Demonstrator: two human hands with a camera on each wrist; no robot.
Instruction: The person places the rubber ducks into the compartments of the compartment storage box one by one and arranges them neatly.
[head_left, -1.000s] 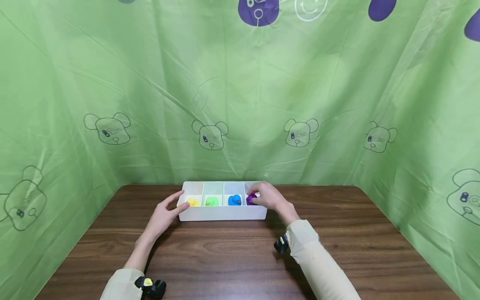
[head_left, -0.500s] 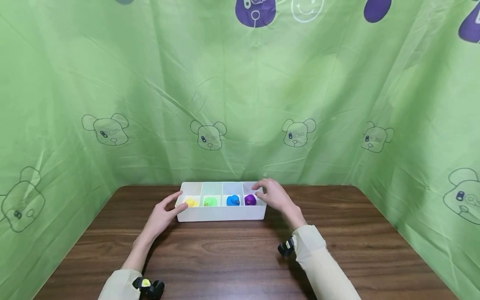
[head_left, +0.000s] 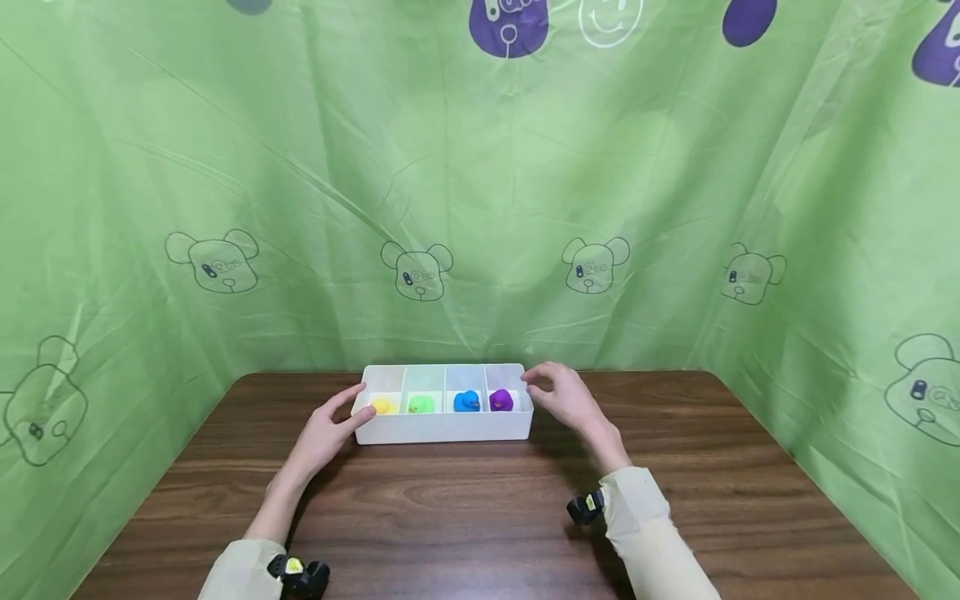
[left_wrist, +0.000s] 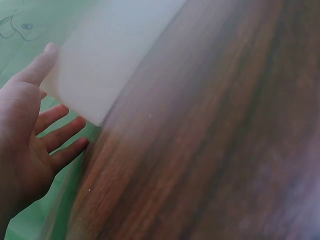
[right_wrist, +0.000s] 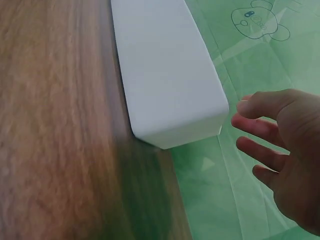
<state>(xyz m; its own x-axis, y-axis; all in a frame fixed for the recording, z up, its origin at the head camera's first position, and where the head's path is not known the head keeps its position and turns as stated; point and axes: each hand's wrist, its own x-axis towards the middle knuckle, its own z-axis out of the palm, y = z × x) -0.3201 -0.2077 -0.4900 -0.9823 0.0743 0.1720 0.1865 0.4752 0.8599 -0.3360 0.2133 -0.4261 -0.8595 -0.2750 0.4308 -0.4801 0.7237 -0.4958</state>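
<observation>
A white divided box (head_left: 444,427) holds four compartments' worth of small rubber ducks in a row: a yellow duck (head_left: 384,406), a green duck (head_left: 422,404), a blue duck (head_left: 467,402) and a purple duck (head_left: 501,401). My left hand (head_left: 324,433) touches the box's left end, thumb at the front corner and fingers extended along the end wall. In the left wrist view its lower fingers are spread, holding nothing. Just beside the right end is my right hand (head_left: 567,400), its fingers loosely bent and nothing between them; the right wrist view shows a narrow gap to the box (right_wrist: 170,65).
The box stands near the far edge of a dark wood-grain table (head_left: 442,517). Behind and at both sides hangs a green curtain (head_left: 487,192) printed with bear faces. A small black camera is strapped to each wrist.
My right hand has let go of the purple duck, lifted out of the rightmost compartment and moved right, past the box's end. The left hand keeps its place at the left end.
</observation>
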